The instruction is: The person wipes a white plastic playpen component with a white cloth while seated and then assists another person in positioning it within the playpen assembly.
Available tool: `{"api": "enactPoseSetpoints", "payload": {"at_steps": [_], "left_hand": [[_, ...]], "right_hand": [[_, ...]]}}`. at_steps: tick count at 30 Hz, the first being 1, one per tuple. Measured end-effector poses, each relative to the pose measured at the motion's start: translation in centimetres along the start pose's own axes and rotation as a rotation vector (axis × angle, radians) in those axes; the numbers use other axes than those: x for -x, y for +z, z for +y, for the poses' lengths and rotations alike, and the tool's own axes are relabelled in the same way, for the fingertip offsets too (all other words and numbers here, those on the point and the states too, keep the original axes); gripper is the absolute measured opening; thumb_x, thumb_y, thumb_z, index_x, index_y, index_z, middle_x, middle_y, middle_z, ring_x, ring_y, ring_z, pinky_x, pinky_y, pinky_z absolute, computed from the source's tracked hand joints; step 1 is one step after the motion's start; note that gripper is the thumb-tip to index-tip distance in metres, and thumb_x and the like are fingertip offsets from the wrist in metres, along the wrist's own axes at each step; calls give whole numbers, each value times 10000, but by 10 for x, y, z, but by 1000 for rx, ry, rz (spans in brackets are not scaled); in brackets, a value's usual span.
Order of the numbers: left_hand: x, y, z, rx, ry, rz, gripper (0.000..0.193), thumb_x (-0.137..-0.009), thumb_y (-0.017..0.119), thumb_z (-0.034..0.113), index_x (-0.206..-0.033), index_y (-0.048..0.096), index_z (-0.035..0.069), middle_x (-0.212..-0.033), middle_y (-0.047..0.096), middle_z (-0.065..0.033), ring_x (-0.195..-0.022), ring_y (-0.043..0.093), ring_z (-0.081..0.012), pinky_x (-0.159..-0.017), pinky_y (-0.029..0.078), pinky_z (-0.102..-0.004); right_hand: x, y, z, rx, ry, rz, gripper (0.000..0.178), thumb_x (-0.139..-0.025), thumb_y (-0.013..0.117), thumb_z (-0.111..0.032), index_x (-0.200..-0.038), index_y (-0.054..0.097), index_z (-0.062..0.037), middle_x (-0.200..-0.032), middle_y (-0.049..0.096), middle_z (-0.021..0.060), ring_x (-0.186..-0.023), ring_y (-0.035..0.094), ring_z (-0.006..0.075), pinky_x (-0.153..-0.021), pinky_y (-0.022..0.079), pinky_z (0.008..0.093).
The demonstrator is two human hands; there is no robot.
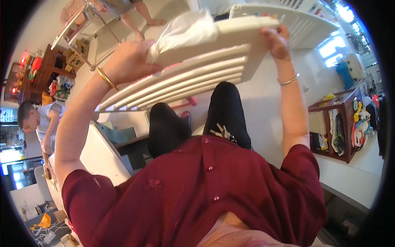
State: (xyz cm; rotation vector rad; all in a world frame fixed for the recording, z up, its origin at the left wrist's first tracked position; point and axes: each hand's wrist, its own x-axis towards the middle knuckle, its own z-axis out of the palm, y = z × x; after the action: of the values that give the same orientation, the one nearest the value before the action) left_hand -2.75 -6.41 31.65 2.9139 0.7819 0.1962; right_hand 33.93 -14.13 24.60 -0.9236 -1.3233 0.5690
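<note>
a person point(185, 185) holds a slatted panel point(255, 53) before the knees point(227, 101), left hand point(129, 61) curled on a white cloth point(187, 32), right hand point(278, 42) clasping the corner; even pressure should steady it.

brown wooden cabinet point(348, 127) at right

Panel point(224, 44) before the knees, cloth point(187, 33) over its far edge
Beyond it, to the right, is a second panel point(300, 29); a frame point(70, 25) and cabinet point(48, 59) stand left, a shelf unit point(331, 108) right; keys point(222, 131) are at the right thigh point(226, 103).
</note>
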Motion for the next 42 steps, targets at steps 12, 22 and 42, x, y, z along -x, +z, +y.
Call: {"api": "enactPoseSetpoints", "payload": {"at_steps": [12,22,42], "left_hand": [[-29,-162,91,33,-76,98,275,-704,760,152,-915,654,12,-801,678,-91,-697,638,-151,-664,525,-253],[13,-92,72,-384,126,-51,345,-721,721,286,-955,597,65,-732,613,-129,-705,605,-314,-633,471,-382],[82,-32,118,-205,125,104,267,-623,705,228,-822,592,91,-697,567,-96,-597,552,-279,-566,431,-374]], "right_hand": [[-65,-30,-90,55,-498,191,288,-917,499,-200,-1090,571,18,-1071,603,110,-1000,576,177,-816,462,295],[49,-57,-41,-163,-102,-55,573,-820,672,-310,-1248,488,22,-1193,556,134,-1086,542,239,-963,418,364],[89,164,-178,1097,-884,-660,558,-811,496,-204,-1331,428,-15,-1094,557,250,-666,550,206,-542,449,253]]}}
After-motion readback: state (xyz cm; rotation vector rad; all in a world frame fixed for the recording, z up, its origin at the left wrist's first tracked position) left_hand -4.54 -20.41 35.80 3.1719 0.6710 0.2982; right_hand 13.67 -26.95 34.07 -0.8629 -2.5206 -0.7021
